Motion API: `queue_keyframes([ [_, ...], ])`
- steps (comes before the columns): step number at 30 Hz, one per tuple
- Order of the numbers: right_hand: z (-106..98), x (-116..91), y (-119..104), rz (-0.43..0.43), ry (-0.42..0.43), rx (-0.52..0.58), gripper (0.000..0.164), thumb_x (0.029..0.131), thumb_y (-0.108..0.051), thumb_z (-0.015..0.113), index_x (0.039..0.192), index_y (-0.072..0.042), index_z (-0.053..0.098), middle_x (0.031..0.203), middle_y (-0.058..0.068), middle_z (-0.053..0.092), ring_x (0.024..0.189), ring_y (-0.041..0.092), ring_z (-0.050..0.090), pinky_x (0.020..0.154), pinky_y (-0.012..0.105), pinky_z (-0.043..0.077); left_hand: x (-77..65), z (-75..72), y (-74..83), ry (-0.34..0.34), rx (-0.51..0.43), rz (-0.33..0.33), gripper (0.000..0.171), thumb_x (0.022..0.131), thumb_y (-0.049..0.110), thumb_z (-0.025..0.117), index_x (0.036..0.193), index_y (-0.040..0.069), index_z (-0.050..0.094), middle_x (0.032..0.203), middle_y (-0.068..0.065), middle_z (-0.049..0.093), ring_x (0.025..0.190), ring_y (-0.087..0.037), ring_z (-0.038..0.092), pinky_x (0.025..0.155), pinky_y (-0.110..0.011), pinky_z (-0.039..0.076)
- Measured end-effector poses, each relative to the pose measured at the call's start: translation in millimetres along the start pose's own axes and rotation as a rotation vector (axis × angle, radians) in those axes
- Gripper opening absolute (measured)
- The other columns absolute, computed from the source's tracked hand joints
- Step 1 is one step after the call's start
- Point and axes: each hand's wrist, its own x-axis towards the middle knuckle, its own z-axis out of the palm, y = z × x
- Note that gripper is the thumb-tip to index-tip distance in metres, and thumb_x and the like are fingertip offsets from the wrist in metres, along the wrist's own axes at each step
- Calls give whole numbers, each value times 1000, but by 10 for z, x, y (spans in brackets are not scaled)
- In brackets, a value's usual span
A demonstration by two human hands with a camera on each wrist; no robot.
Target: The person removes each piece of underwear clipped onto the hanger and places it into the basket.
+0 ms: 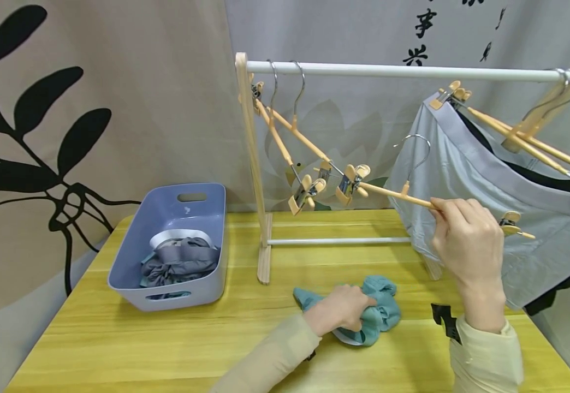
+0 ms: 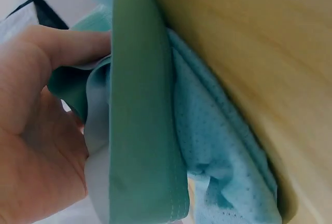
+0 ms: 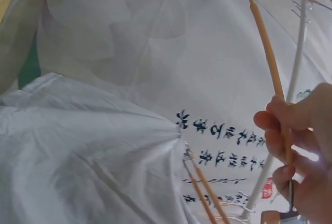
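My right hand [image 1: 469, 240] grips the wooden bar of a clip hanger [image 1: 388, 192], fingers curled round it in the right wrist view. The hanger is off the rail, in front of the rack, with its metal hook pointing up and a clip near each end. Lower down, my left hand [image 1: 343, 308] holds a crumpled teal garment [image 1: 383, 311] on the table. In the left wrist view, the garment's wide smooth band [image 2: 145, 120] and dotted fabric [image 2: 218, 125] show, with thumb and fingers [image 2: 78, 45] pinching the cloth beside the band.
A wooden rack with a white rail [image 1: 388, 71] stands on the table. Two clip hangers [image 1: 285, 128] hang at its left; light grey shorts [image 1: 491, 191] hang clipped at its right, close behind my right hand. A blue-purple basket [image 1: 167, 243] holds crumpled dark grey clothes [image 1: 184, 262].
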Motion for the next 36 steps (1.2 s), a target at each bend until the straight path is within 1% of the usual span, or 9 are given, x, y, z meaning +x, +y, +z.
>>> queue_keyframes([
  [3,-37,47,-26,24,19,-5,13,87,-5,58,90,2,68,75,18,65,66,35,53,60,44,40,-79,-42,-67,-1,-91,12,53,77,20,68,126,33,53,90,3,66,62,-5,48,54,-17,40],
  [6,-72,91,-55,44,32,-9,15,88,-7,56,90,2,68,75,18,65,68,36,54,62,46,40,-175,-90,-147,36,-168,35,54,76,12,66,127,27,54,77,1,63,52,-7,37,48,-16,33],
  [9,-98,135,-86,53,40,-16,17,89,-9,55,89,2,68,74,18,64,69,37,54,61,47,40,-282,-160,-240,90,-203,49,51,76,12,65,124,23,56,75,2,60,53,-6,37,48,-16,32],
  [11,-115,163,-102,53,46,-24,18,90,-10,55,89,2,68,74,18,64,68,37,53,60,47,39,-352,-223,-300,118,-217,46,47,76,13,65,122,21,57,80,2,61,59,-5,41,52,-16,35],
  [15,-140,216,-128,49,61,-38,21,91,-13,53,89,3,68,74,19,64,67,39,53,60,48,38,-514,-369,-422,160,-261,-1,44,79,16,66,122,20,57,92,0,63,67,-6,46,57,-16,37],
  [22,-171,296,-155,45,90,-59,24,91,-14,52,89,4,67,74,20,63,69,40,53,61,50,37,-873,-649,-711,350,-306,-37,32,79,14,63,111,17,60,84,0,61,64,-7,45,52,-16,35],
  [26,-191,343,-165,42,88,-74,24,91,-14,52,89,4,67,74,21,63,68,40,52,60,49,35,-1089,-793,-860,469,-308,-97,27,77,14,67,103,16,61,78,2,58,63,-8,46,53,-19,38],
  [33,-202,427,-173,33,86,-86,27,93,-15,51,87,6,66,71,21,61,66,40,51,57,48,33,-1446,-1022,-1085,649,-315,-215,37,75,14,69,111,12,63,97,-4,68,76,-16,62,66,-32,51],
  [36,-205,464,-174,29,84,-90,28,93,-16,50,87,6,66,71,21,61,66,40,50,58,49,34,-1584,-1094,-1183,713,-317,-270,36,75,15,69,110,11,63,95,-6,67,76,-19,62,65,-34,49],
])
